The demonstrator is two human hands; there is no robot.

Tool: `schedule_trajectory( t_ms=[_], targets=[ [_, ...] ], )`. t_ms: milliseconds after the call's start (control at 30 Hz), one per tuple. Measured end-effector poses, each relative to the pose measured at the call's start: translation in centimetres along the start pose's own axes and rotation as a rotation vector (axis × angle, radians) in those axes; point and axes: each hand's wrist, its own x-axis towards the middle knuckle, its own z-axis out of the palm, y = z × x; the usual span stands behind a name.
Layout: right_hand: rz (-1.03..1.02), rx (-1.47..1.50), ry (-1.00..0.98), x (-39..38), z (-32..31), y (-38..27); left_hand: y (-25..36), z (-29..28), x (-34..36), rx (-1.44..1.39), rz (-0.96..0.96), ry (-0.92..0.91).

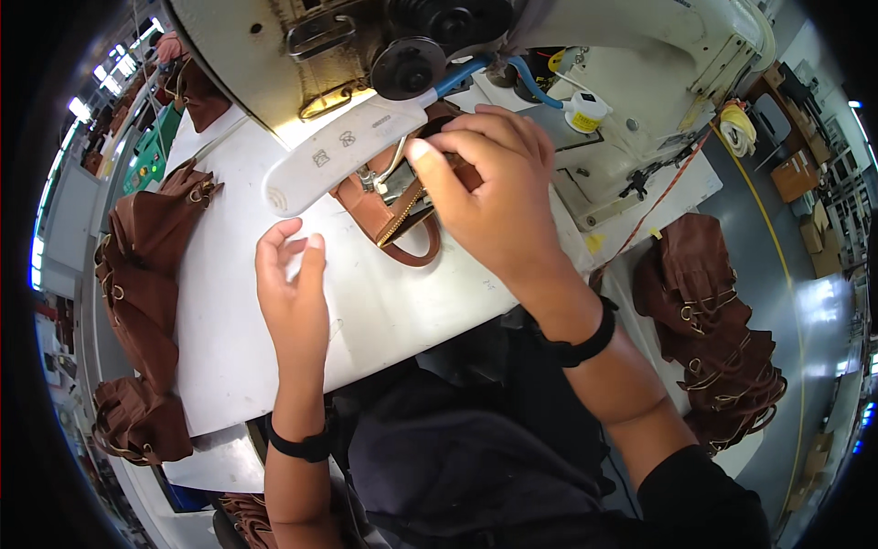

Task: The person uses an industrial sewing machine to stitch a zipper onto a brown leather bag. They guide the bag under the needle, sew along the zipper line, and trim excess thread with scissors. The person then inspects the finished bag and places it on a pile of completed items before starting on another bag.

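Note:
A small brown leather bag (370, 212) with a brass zipper and looped handle lies under the sewing machine (247, 46), partly hidden by a long white lamp (311, 165). My right hand (485, 192) is over the bag, fingers bent round its upper part beside the presser area; their tips are partly hidden. My left hand (293, 265) hovers left of the bag, below the lamp, with its fingers loosely curved and apart, holding nothing.
The white worktable (238, 339) carries piles of brown leather bags on the left (142, 302); another pile (695, 339) lies at the right. A small white bottle (585, 112) stands on the machine bed. Beyond are an aisle (777, 293) and cardboard boxes (794, 174).

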Motion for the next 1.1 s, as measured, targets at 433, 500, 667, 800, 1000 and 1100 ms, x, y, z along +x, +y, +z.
schedule_trajectory(
  t_ms=[433, 500, 667, 800, 1000, 1100],
  targets=[
    [0.087, 0.081, 0.108, -0.4, 2.8, -2.1, 1.7, 3.6, -0.2, 0.461, 0.888, -0.003],
    [0.054, 0.083, 0.136, -0.6, 2.8, -2.1, 1.9, 2.8, 0.4, 0.459, 0.954, -0.021],
    [-0.001, 0.059, 0.143, -1.1, 3.1, -1.5, 2.6, 1.7, 1.1, 0.539, 1.024, -0.122],
    [0.038, 0.031, 0.1, -1.1, 2.7, -1.7, 3.1, 1.5, 1.1, 0.587, 1.057, -0.133],
    [0.05, 0.016, 0.087, -1.1, 2.0, -1.8, 3.5, 2.0, 0.4, 0.564, 0.991, -0.137],
    [0.049, 0.055, 0.12, -1.2, 2.0, -1.5, 3.5, 2.1, 0.2, 0.551, 0.966, -0.164]
  ],
)
